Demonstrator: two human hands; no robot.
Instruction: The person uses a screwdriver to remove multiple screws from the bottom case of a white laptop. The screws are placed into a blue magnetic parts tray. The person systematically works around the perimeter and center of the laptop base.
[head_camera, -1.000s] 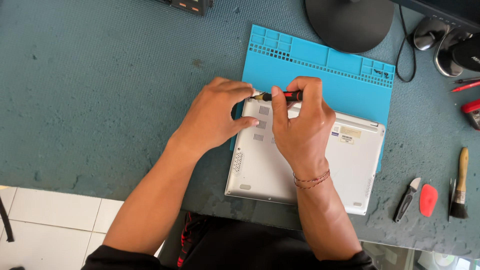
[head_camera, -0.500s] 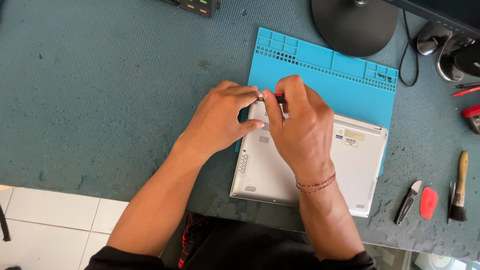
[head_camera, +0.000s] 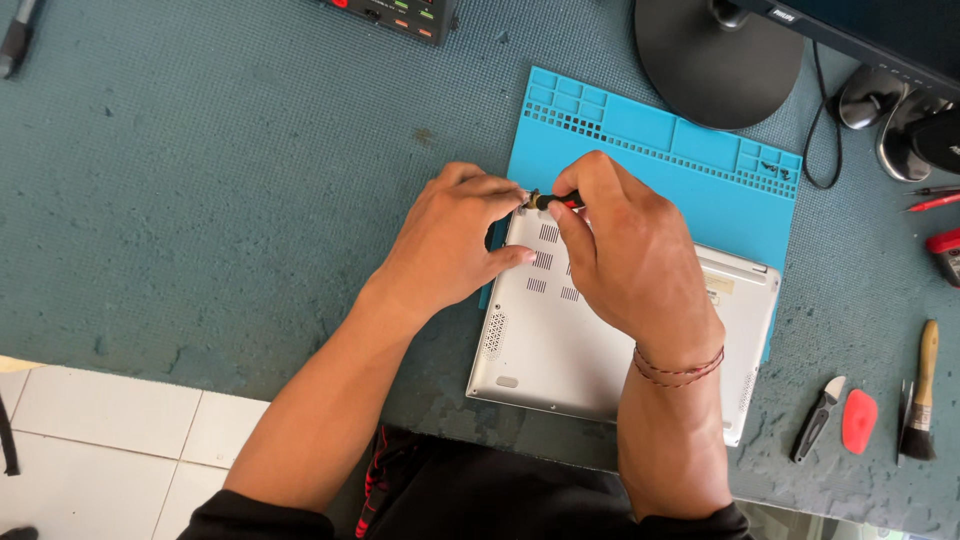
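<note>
A silver laptop (head_camera: 560, 350) lies bottom side up on a blue work mat (head_camera: 690, 165). My right hand (head_camera: 625, 255) grips a small black and red screwdriver (head_camera: 555, 201), held almost level over the laptop's far left corner. My left hand (head_camera: 450, 240) pinches the metal tip end of the screwdriver with thumb and fingertips and rests against the laptop's left edge. A red cord bracelet sits on my right wrist. The tip itself is hidden between my fingers.
A black monitor stand (head_camera: 715, 60) is at the back, with cables and a headset (head_camera: 890, 120) to its right. A brush (head_camera: 920, 400), a red pick (head_camera: 858, 420) and a black tool (head_camera: 818, 417) lie at the right. A device with buttons (head_camera: 395, 15) sits at the far edge.
My hands stay together at the laptop's far left corner; the view shifted slightly. The red and black screwdriver handle, hidden half a second ago, shows again between my fingers.
</note>
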